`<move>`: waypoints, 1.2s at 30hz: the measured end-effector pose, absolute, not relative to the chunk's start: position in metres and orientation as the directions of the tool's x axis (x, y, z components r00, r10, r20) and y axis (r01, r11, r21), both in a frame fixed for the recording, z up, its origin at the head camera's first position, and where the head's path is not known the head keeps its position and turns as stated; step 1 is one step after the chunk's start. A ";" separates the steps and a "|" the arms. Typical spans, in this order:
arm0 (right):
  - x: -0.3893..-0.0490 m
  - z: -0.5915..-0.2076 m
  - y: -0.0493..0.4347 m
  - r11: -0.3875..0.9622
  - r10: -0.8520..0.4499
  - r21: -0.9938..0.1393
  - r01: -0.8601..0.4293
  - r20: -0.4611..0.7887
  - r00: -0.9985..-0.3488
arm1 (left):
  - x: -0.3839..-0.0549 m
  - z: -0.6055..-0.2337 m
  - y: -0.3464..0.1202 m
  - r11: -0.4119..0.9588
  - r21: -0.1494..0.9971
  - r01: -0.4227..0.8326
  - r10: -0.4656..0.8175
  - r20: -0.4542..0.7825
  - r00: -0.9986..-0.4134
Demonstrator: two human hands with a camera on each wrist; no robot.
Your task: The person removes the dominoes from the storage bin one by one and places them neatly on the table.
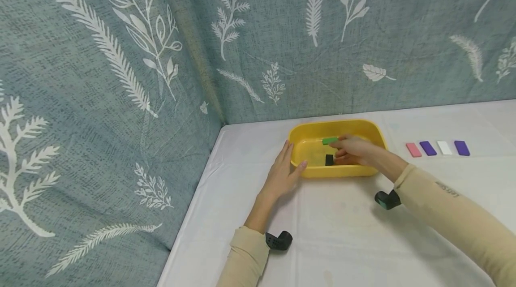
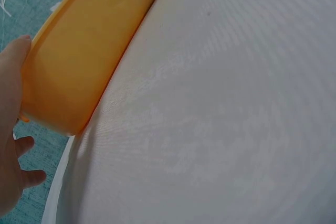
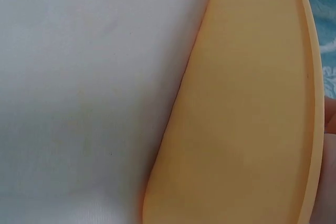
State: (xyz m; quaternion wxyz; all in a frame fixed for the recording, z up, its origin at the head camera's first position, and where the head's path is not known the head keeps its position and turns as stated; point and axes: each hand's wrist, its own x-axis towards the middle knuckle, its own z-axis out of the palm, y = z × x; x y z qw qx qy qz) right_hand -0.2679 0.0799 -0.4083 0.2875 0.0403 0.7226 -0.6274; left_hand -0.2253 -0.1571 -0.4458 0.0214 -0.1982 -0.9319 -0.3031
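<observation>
A yellow plastic tub (image 1: 334, 171) stands on the white-covered table. My left hand (image 1: 281, 175) rests against its left end, fingers fairly straight and spread, with the thumb at the near rim; the left wrist view shows that thumb (image 2: 20, 48) touching the edge. Inside the tub, my right hand (image 1: 354, 149) pinches a small green block (image 1: 329, 141) by its right end. Just below those fingers lies a black block (image 1: 329, 160) on the tub floor. In the right wrist view the tub wall (image 3: 247, 103) hides most of the right hand.
Right of the tub, a row of small blocks lies on the table: pink (image 1: 413, 150), purple (image 1: 428, 148), white (image 1: 445, 147) and another purple one (image 1: 462, 148). A teal leaf-patterned curtain (image 1: 282, 54) hangs behind and to the left of the table (image 1: 330, 224).
</observation>
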 end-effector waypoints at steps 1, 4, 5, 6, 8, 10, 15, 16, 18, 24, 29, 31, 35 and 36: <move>-0.268 -0.408 0.080 0.218 -0.299 -0.882 0.418 -0.468 -0.832 | -0.226 -0.445 -0.157 0.738 0.554 0.386 0.357 0.165 -0.919; -0.270 -0.408 0.080 0.259 -0.296 -0.874 0.410 -0.476 -0.828 | -0.227 -0.445 -0.158 0.738 0.546 0.396 0.362 0.176 -0.916; -0.270 -0.407 0.079 0.270 -0.301 -0.873 0.407 -0.478 -0.825 | -0.227 -0.444 -0.158 0.737 0.546 0.398 0.362 0.177 -0.915; -0.270 -0.407 0.079 0.276 -0.307 -0.871 0.406 -0.480 -0.822 | -0.227 -0.444 -0.158 0.737 0.547 0.398 0.362 0.178 -0.915; -0.271 -0.408 0.077 0.279 -0.331 -0.873 0.399 -0.478 -0.814 | -0.227 -0.444 -0.158 0.736 0.549 0.396 0.362 0.176 -0.915; -0.271 -0.408 0.074 0.281 -0.360 -0.879 0.386 -0.469 -0.806 | -0.227 -0.444 -0.158 0.734 0.554 0.393 0.360 0.172 -0.917; -0.272 -0.409 0.062 0.283 -0.414 -0.886 0.367 -0.458 -0.787 | -0.225 -0.445 -0.158 0.729 0.564 0.389 0.359 0.169 -0.918; -0.273 -0.410 0.059 0.282 -0.417 -0.885 0.371 -0.461 -0.783 | -0.225 -0.446 -0.158 0.727 0.566 0.389 0.358 0.171 -0.918; -0.275 -0.411 0.055 0.278 -0.429 -0.886 0.372 -0.461 -0.777 | -0.224 -0.446 -0.158 0.725 0.568 0.389 0.356 0.175 -0.918; -0.278 -0.415 0.042 0.278 -0.453 -0.892 0.357 -0.450 -0.769 | -0.223 -0.447 -0.157 0.721 0.576 0.386 0.353 0.174 -0.919; -0.279 -0.416 0.034 0.280 -0.485 -0.898 0.339 -0.437 -0.758 | -0.225 -0.449 -0.157 0.723 0.574 0.384 0.357 0.166 -0.919; -0.279 -0.415 0.031 0.277 -0.502 -0.901 0.335 -0.433 -0.748 | -0.226 -0.449 -0.157 0.728 0.566 0.386 0.357 0.167 -0.919; -0.278 -0.414 0.025 0.270 -0.526 -0.906 0.325 -0.422 -0.739 | -0.226 -0.448 -0.157 0.738 0.551 0.389 0.359 0.168 -0.918; -0.278 -0.414 0.024 0.266 -0.529 -0.907 0.325 -0.419 -0.737 | -0.225 -0.447 -0.157 0.740 0.549 0.388 0.358 0.167 -0.919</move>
